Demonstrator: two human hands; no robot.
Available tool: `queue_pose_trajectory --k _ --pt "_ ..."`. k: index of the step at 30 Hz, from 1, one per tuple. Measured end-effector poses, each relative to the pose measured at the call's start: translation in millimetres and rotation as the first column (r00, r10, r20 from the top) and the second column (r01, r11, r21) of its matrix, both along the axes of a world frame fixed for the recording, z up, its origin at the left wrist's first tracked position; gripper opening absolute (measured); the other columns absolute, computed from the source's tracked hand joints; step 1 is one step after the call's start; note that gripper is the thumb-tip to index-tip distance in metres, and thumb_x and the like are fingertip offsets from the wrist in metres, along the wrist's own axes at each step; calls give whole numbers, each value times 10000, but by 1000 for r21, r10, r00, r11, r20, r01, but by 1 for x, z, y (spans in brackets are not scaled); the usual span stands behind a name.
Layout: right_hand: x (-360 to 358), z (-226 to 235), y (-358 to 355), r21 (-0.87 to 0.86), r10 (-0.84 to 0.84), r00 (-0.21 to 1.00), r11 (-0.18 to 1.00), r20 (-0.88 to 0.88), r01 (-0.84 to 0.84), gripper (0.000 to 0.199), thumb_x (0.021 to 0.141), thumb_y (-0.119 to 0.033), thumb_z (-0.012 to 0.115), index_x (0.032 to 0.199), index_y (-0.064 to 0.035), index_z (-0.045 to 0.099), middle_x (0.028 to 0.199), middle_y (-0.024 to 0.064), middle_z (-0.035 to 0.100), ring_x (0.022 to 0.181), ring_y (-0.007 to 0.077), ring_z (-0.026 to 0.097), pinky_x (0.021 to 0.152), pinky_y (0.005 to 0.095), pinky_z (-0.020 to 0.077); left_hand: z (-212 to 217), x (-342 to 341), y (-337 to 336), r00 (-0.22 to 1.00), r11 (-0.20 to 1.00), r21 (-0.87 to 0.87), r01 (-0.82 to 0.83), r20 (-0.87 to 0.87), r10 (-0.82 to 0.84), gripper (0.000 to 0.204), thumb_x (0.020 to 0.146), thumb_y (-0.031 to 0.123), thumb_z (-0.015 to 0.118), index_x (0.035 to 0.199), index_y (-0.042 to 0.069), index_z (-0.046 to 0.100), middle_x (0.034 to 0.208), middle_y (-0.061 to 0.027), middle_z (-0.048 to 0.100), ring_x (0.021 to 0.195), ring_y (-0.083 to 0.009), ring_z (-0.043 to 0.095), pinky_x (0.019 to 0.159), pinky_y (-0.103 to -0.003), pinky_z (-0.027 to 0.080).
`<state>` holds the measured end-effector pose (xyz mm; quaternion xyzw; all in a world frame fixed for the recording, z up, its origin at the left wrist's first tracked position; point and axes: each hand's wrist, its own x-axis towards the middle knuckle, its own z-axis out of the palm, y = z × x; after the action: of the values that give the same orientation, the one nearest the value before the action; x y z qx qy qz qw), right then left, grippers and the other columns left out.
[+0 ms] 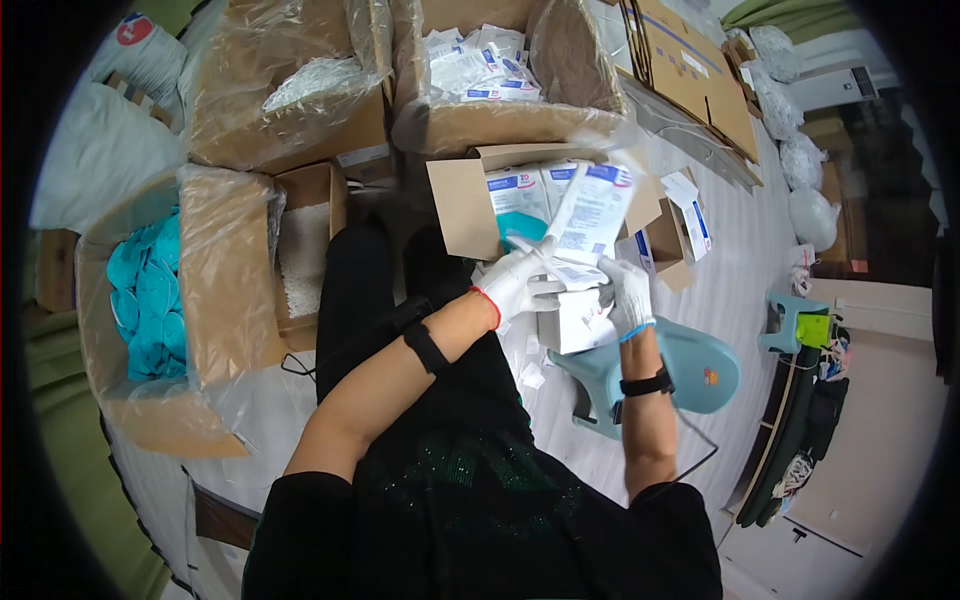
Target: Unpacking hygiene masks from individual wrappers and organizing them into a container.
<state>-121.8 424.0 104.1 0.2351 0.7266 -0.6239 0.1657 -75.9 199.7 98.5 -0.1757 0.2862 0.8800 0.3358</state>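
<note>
Item in hand: one white packet (597,210), blue-printed, tilted at the near side of an open carton (465,212), in which further white packets (515,190) and a teal piece (520,228) are contained.
Hands: white-gloved, close together but not clasped. The left hand (520,282), fingers spread, is placed at the packet's lower left; the right hand (629,298) is placed at its lower right. Whether either is closed on it cannot be told.
Step, as judged: packets being arranged in the carton. Next move: a secure hold and a level lowering past the flaps would be called for.
Beneath the hands: one small white box (577,325), beside a light-blue stool (700,370).
Surface: pale floor (735,250), plank-patterned. Along its left edge, a lined carton of teal pieces (147,300); along its far edge, a lined carton of white packets (485,65) and flattened cardboard (700,75).
Room: green curtain (800,15) hung at the far right corner.
</note>
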Motion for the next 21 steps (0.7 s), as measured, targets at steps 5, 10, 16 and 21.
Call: queue_pose_trajectory --k 5,10,16,21 --pt "14 16 -12 -3 50 999 999 3 -50 120 870 -117 620 849 1 613 608 24 535 417 74 447 374 213 342 -4 0 -1 999 1000 -5 -6 34 7 648 890 507 622 1374 113 446 1334 -108 538 1216 -278 536 959 -482 465" --pt "30 24 3 -94 186 976 980 113 -176 120 898 -116 607 863 -2 613 612 -7 543 417 42 438 372 185 327 -14 -2 -1 987 991 52 -127 105 121 583 901 433 631 1327 57 497 1264 -115 591 1142 -253 588 964 -446 473" --pt "42 24 -1 -28 259 960 966 108 -258 198 920 -209 602 838 -29 615 584 -6 532 415 77 451 405 205 340 -35 5 11 936 909 -226 -350 -34 351 323 892 -18 582 1213 -42 557 1142 -141 651 1011 -245 649 891 -357 531" --pt "48 4 -12 -55 29 999 998 42 -26 287 949 -279 598 963 5 630 736 16 621 555 69 550 463 217 419 -43 -4 20 879 859 -199 -471 -184 439 315 869 -45 594 1183 -28 573 1091 -104 663 981 -201 644 870 -324 526"
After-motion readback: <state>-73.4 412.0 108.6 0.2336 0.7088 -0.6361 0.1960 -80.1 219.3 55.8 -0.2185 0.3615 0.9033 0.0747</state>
